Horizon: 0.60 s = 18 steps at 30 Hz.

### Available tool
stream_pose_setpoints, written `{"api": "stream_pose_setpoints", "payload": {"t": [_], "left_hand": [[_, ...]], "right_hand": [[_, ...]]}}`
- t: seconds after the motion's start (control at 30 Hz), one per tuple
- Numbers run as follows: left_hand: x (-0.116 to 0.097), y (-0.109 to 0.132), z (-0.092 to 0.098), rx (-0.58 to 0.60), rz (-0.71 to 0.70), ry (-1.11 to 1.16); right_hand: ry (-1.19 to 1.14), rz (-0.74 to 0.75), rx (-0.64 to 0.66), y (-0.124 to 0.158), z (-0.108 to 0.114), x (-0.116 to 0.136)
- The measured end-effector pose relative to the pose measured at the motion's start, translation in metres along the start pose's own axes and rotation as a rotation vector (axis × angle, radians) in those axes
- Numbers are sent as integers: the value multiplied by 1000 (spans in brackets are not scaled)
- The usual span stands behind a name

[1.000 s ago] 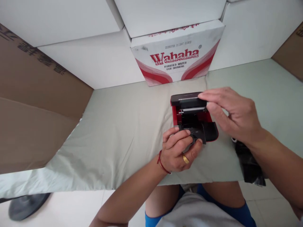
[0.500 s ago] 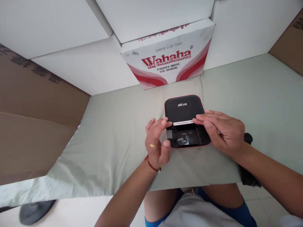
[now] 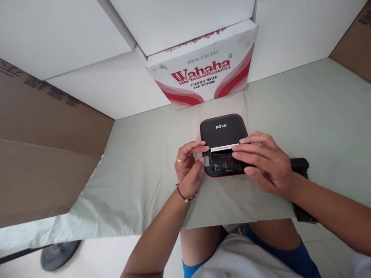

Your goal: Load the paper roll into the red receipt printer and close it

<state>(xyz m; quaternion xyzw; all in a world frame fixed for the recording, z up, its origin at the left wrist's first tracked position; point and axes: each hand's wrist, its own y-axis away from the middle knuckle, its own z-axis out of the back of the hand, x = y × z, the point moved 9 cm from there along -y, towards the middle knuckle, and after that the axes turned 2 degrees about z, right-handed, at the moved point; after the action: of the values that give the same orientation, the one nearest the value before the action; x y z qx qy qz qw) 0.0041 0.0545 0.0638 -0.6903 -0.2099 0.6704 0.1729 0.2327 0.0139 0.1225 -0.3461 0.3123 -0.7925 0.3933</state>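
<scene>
A small black device with a red rim [image 3: 222, 133], like a compact printer, lies flat and closed on a pale green cloth [image 3: 145, 181]. My left hand [image 3: 188, 170] sits at its left front corner, fingertips touching the edge, fingers loosely curved and holding nothing. My right hand [image 3: 263, 162] rests on top of the device's front half, fingers stretched flat across the lid. A gold ring and a red wrist string show on the left hand.
A red and white Wahaha water carton [image 3: 203, 71] stands just behind the device among plain white boxes [image 3: 95, 81]. Brown cardboard [image 3: 43, 154] walls the left side. A black object [image 3: 301, 166] lies partly hidden behind my right forearm. My knees are below the table edge.
A second ago the device's lid stood open, held by my right hand. It has since been closed flat. Both hands now rest on the closed device, and the view shifted slightly.
</scene>
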Motion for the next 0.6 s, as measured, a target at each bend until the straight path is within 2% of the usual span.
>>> {"api": "stream_pose_setpoints", "payload": {"t": [0.13, 0.23, 0.4, 0.5, 0.6], "left_hand": [[20, -5, -1, -20, 155, 180], [36, -5, -7, 71, 307, 251], [50, 4, -19, 187, 479, 402], [55, 7, -24, 197, 523, 447], [58, 6, -25, 181, 504, 466]], "right_hand": [[32, 54, -60, 7, 3, 16], [44, 67, -60, 8, 2, 20], [41, 92, -35, 7, 2, 21], [42, 120, -38, 6, 2, 21], [42, 137, -31, 4, -1, 23]]}}
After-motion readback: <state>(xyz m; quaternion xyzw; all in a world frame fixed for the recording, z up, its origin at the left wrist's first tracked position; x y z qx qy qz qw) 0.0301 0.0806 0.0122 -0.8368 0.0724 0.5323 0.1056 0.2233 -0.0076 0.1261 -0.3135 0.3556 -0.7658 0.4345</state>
